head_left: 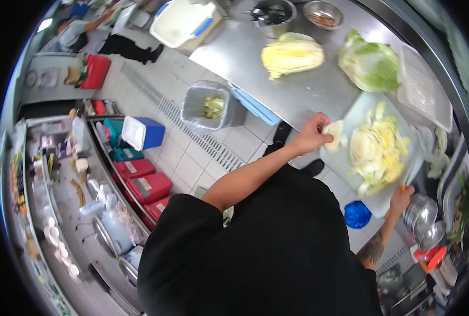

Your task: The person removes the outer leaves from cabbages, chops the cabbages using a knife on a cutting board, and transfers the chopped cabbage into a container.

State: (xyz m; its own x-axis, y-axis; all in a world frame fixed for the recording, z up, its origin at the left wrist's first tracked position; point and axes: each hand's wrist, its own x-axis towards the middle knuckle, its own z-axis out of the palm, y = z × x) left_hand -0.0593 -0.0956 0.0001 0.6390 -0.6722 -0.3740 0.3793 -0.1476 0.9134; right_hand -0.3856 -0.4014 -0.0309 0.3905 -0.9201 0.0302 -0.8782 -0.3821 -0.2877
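My left hand [316,136] pinches a pale piece of cabbage core [333,131] at the near left edge of the cutting board [345,167]. Chopped napa cabbage [374,150] lies heaped on that board. At the board's right edge my right hand [401,199] is closed around the orange-yellow handle of what looks like a knife; its blade is hard to make out. Beyond the board rest a cut yellow half of napa cabbage [293,55] and a larger green-leaved napa cabbage [370,63].
A lined waste bin [192,111] with cabbage scraps stands left of the steel table [234,42]. Metal bowls [323,15] and a white tub [184,22] sit at the back. A clear plastic tray [426,87] is at right. Another person [76,36] works far left.
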